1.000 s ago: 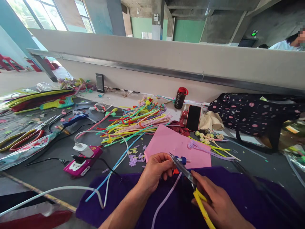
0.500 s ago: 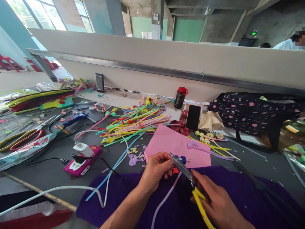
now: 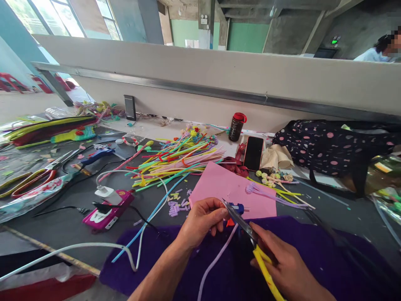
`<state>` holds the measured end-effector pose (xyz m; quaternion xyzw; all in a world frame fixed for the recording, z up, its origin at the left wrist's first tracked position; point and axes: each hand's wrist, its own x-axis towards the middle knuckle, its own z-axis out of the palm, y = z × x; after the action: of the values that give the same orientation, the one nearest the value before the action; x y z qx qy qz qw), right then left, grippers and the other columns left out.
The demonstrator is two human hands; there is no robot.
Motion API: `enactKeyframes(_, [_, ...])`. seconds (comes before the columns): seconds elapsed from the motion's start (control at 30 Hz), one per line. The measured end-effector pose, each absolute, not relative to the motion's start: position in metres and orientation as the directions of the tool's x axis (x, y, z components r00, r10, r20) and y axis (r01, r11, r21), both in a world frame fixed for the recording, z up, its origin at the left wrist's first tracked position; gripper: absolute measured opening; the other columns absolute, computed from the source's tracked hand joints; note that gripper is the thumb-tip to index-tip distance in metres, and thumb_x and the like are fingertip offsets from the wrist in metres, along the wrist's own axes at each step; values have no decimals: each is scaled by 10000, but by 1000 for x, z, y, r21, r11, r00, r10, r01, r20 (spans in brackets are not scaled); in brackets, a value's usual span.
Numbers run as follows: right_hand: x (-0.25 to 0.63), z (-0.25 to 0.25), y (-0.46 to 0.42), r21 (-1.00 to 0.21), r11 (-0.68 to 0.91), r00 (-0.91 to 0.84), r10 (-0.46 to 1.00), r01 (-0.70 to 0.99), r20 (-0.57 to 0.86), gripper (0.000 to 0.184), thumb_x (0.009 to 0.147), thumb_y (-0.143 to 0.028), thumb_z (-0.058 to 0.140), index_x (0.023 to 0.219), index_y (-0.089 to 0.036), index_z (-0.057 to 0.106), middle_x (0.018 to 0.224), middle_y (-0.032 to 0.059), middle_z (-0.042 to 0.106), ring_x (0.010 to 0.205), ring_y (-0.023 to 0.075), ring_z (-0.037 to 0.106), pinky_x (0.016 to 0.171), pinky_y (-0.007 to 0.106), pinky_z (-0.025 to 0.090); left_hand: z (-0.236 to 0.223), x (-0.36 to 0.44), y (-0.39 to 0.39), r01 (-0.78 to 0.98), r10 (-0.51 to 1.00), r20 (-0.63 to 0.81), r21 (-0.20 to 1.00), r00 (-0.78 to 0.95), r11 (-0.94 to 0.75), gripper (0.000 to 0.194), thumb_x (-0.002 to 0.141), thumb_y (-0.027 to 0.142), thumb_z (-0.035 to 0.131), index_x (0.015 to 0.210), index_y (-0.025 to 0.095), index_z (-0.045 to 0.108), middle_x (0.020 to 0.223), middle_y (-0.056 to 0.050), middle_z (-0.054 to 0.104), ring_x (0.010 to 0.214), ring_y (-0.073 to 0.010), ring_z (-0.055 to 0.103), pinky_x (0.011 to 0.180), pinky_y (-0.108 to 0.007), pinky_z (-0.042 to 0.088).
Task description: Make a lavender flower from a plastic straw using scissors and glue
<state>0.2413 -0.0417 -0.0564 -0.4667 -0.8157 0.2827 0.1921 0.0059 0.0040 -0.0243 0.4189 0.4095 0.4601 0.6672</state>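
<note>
My right hand (image 3: pixel 286 261) grips a pair of scissors (image 3: pixel 242 223) with yellow-wrapped handles, its blades pointing up and left. At the blade tips, the fingertips of my left hand (image 3: pixel 203 217) are pinched together. Whatever they hold is too small or too hidden to make out. A lilac strand (image 3: pixel 216 259) hangs down from behind the blades across the dark purple cloth (image 3: pixel 150 259). Just behind the scissors lies a blue tool (image 3: pixel 237 207), partly covered, with an orange-red part below it. Under it is a sheet of pink paper (image 3: pixel 216 184).
Small lilac cut pieces (image 3: pixel 177 207) lie left of the paper. Beyond them is a pile of coloured strands (image 3: pixel 175 163). A magenta power strip (image 3: pixel 109 213) with cables and large scissors (image 3: pixel 46 173) occupy the left. A phone (image 3: pixel 253 154), bottle (image 3: pixel 236 126) and patterned bag (image 3: pixel 332 152) stand behind.
Both hands and the scissors keep nearly the same pose. The whole view has shifted slightly, and more of a person shows at the upper right.
</note>
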Motion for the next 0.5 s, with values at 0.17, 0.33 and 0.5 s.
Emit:
enactKeyframes(0.17, [240,-57,-41,-682,376,-507,862,628,8,570,827,-335,562,1352,-266,348,1119,69,585,927,198,597,714,255,501,-25,6,5,-272,959,-162,936,234,224,205,696,304,683,669,123,590,622,-21,634,383,-40,480,322,-130,316])
enactKeyframes(0.33, [234,-45,-43,-670,331,-471,882,664,-32,599,789,-287,578,1329,-254,321,997,44,585,772,174,594,654,273,485,-30,8,6,-334,960,-190,909,205,251,163,705,269,659,666,128,588,610,-20,635,374,-36,478,317,-120,304])
enactKeyframes(0.5, [228,-33,-45,-638,379,-474,880,671,25,691,704,-261,642,1302,-257,295,1054,47,533,879,202,565,766,334,469,-28,14,2,-403,942,-254,855,221,326,35,657,162,624,658,143,594,494,25,580,332,-40,459,294,-119,278])
